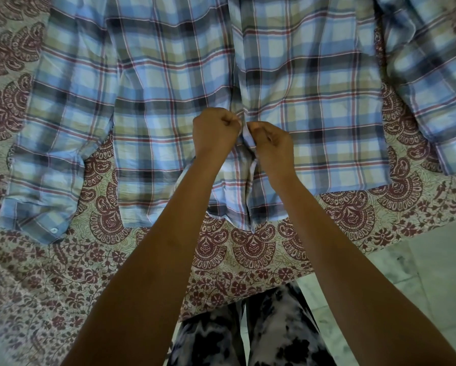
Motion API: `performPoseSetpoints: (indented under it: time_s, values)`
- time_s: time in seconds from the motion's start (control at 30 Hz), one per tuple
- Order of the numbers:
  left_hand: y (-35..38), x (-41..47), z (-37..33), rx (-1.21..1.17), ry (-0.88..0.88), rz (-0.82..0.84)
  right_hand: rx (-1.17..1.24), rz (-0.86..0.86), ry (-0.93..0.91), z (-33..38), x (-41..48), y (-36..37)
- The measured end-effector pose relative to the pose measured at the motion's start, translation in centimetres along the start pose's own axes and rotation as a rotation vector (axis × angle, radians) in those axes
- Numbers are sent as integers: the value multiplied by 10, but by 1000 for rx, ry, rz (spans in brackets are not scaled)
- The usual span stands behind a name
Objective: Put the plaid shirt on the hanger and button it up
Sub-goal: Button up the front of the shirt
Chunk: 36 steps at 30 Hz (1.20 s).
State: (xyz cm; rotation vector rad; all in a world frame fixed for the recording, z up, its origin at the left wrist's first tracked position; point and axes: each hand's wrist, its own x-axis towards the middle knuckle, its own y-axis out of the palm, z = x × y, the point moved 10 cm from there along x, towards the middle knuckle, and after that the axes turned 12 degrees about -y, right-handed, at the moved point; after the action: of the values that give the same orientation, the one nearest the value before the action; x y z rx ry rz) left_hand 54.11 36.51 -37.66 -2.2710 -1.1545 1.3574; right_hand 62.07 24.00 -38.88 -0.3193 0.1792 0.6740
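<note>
Left hand (215,130) and right hand (270,143) pinch the soft, light plaid shirt (168,83) at its front placket (248,165), likely the best hold.

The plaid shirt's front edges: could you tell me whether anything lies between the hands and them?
Nothing visible does. The left hand and right hand already pinch the plaid shirt at its front opening, on the patterned bedspread.
</note>
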Motion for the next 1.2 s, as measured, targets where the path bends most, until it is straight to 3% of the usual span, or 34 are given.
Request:
performPoseSetpoints:
  time_s: [0.2, 0.27, 0.37, 0.53, 0.67, 0.8, 0.87, 0.97, 1.1, 1.2]
  values:
    - [5, 2, 0, -42, -32, 116, 96, 34, 61, -6, 21, -2]
    - [6, 2, 5, -95, -116, 140, 5, 32, 10, 0, 24, -2]
    - [14, -8, 19, -396, -339, 235, -235, -2, -175, 18, 21, -7]
    - [25, -17, 27, -626, -421, 319, -439, -73, -345, 33, 6, -4]
    - [36, -17, 29, -672, -512, 369, -468, -159, -384, 35, -4, -6]
    - [38, -18, 37, -662, -618, 370, -521, -129, -428, 39, -4, 0]
    - [37, -18, 37, -626, -633, 387, -466, -117, -390, 36, -3, 1]
    - [35, -16, 33, -555, -585, 386, -238, -104, -158, 11, 2, -3]
    - [24, -1, 31, -345, -344, 201, 72, -13, 136, -14, 9, 5]
    - [15, 2, 21, -172, -183, 81, 63, 68, 220, -18, 14, 12]
